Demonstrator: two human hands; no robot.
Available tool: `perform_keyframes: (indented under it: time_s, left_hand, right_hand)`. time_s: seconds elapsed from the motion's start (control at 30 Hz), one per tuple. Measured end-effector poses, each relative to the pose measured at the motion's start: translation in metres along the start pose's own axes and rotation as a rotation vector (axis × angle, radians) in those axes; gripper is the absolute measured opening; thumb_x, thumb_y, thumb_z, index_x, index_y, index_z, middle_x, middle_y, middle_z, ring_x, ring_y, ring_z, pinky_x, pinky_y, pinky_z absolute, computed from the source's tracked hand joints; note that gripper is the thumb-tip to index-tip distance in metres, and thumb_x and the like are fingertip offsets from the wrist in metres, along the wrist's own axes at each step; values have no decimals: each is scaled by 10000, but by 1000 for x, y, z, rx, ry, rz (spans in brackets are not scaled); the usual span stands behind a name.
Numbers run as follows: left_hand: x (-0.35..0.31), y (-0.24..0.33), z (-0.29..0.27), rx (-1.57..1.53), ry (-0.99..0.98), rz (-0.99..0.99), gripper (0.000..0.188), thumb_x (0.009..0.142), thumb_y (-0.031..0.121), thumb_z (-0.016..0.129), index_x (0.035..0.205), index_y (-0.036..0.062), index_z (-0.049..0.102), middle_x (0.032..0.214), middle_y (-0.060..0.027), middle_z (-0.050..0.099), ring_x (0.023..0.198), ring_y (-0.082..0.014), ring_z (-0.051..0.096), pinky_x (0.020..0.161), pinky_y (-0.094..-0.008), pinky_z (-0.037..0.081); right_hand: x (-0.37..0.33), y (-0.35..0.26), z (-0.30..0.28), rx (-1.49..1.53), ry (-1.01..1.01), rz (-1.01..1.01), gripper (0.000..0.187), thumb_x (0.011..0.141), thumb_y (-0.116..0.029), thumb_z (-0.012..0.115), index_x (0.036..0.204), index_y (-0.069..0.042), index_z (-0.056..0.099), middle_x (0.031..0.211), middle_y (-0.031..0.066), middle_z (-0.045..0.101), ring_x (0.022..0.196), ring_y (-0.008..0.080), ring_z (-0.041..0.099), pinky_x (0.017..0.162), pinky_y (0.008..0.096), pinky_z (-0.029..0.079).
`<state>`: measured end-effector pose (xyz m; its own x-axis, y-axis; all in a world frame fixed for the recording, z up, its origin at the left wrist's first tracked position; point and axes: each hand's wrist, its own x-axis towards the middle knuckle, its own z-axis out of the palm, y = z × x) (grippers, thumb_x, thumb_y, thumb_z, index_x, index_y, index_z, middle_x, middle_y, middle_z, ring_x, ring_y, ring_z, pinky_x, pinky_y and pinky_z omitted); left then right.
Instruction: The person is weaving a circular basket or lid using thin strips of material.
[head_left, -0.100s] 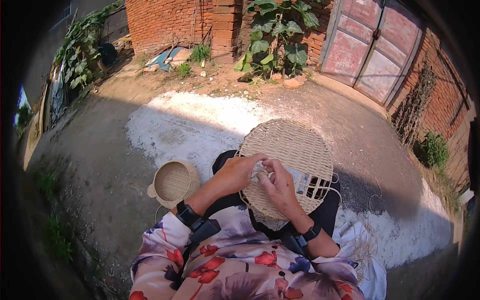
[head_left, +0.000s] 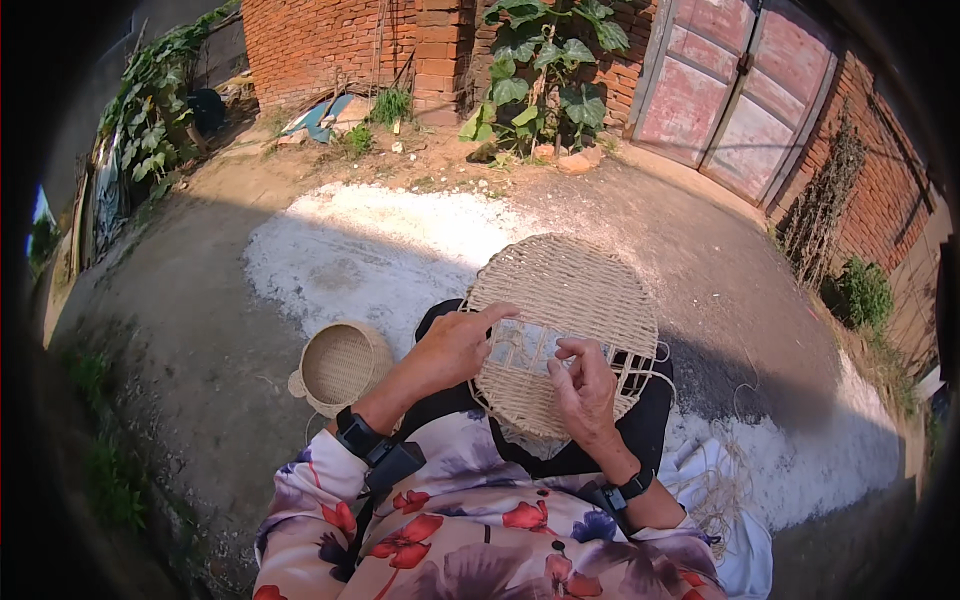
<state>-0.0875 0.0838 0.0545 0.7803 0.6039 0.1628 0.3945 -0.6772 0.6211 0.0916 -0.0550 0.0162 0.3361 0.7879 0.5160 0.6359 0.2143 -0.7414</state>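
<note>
A round, flat piece woven of pale straw-coloured cord (head_left: pixel 565 270) rests on my lap. Across its middle runs an unwoven strip with bare spokes and gaps. My left hand (head_left: pixel 455 345) is at the left rim, its index finger stretched over the weave by the gap and the other fingers curled at the edge, partly hidden. Over the right part of the gap is my right hand (head_left: pixel 588 395), fingers bent and thumb close to the index finger; anything thin between them is too small to make out. Loose cord ends (head_left: pixel 655 375) stick out at the right rim.
A small round woven basket (head_left: pixel 345 368) stands on the ground to my left. On my right, a white sack (head_left: pixel 745 545) lies with tangled cord (head_left: pixel 718 490) on it. Farther off are a brick wall (head_left: pixel 320 50), a leafy climbing plant (head_left: pixel 545 75) and a faded red metal gate (head_left: pixel 725 95).
My hands have parted: the right has moved down and away from the left over the gap. The left index finger is now stretched out. The whole view has shifted slightly.
</note>
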Motion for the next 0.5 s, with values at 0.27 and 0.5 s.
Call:
perform_keyframes:
  time_s: [0.27, 0.5]
  left_hand:
    - [-14, -22, 1, -757, 107, -242, 403, 849, 32, 611, 1249, 86, 599, 641, -12, 514, 551, -123, 512, 551, -327, 440]
    - [-20, -34, 46, -142, 565, -174, 315, 856, 53, 645, 1166, 75, 593, 735, -1, 591, 534, -123, 483, 511, -310, 414]
  right_hand:
    - [-24, 28, -24, -126, 38, -119, 212, 888, 38, 635, 1092, -21, 631, 843, 77, 626, 639, 175, 560, 588, 319, 462]
    - [-5, 25, -4, -245, -124, -383, 364, 811, 40, 662, 1166, -27, 617, 865, 131, 635, 791, 318, 625, 669, 426, 513]
